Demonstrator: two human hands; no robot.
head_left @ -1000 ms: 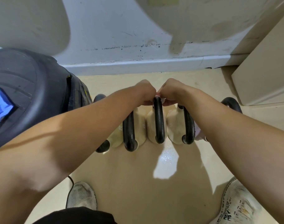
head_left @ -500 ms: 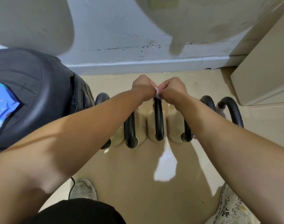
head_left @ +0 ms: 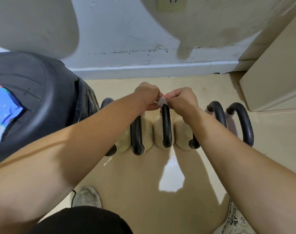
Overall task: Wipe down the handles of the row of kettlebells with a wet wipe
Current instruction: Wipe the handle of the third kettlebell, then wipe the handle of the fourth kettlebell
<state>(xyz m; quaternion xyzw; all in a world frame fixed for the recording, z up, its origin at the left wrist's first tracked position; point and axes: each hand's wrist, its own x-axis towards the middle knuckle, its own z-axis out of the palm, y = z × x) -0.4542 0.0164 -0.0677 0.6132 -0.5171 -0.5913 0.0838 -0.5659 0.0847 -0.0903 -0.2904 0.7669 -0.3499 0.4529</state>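
Note:
A row of kettlebells with black handles stands on the beige floor near the wall. The middle one has a cream body and a black handle (head_left: 166,127). My left hand (head_left: 148,95) and my right hand (head_left: 182,97) meet over the far end of that handle. Both pinch a small white wet wipe (head_left: 161,101) pressed onto the handle's top. To the left stands another cream kettlebell with a black handle (head_left: 136,135). To the right are two pale pink ones with black handles (head_left: 219,112) (head_left: 245,122). My forearms hide parts of the outer kettlebells.
A large black tyre (head_left: 42,98) with a blue cloth lies at the left, close to the row. A beige box (head_left: 275,78) stands at the right by the wall. The grey skirting board (head_left: 152,70) runs behind. My shoes (head_left: 86,197) are at the bottom.
Both hands have lifted slightly with the wipe at the far end of the middle handle, and the wipe shows more between the fingers. The view has shifted back a little.

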